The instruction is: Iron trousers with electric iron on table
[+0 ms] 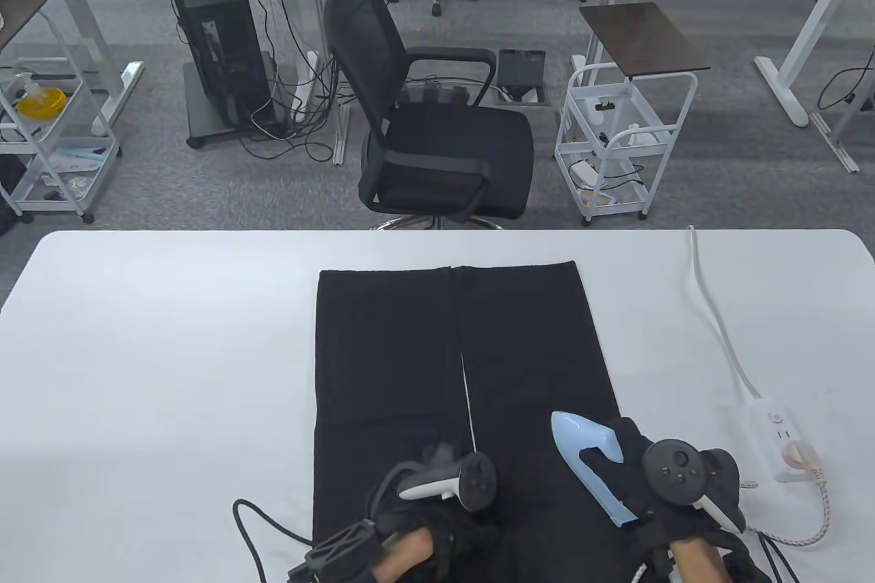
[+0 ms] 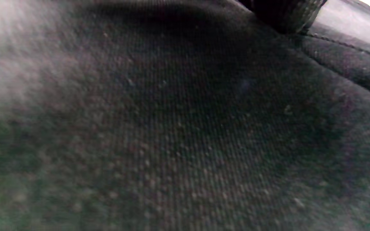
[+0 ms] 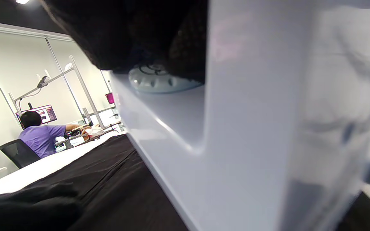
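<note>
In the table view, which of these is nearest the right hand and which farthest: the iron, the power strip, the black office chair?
1. iron: gripped by the right hand, on the trousers.
2. power strip: to its right, on the table.
3. black office chair: beyond the table's far edge.

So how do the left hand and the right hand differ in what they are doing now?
The right hand grips the light blue iron; the left hand holds no tool and rests on the black trousers. The right hand is over the right trouser leg, the left hand near the middle seam. Both wear dark gloves with trackers.
</note>
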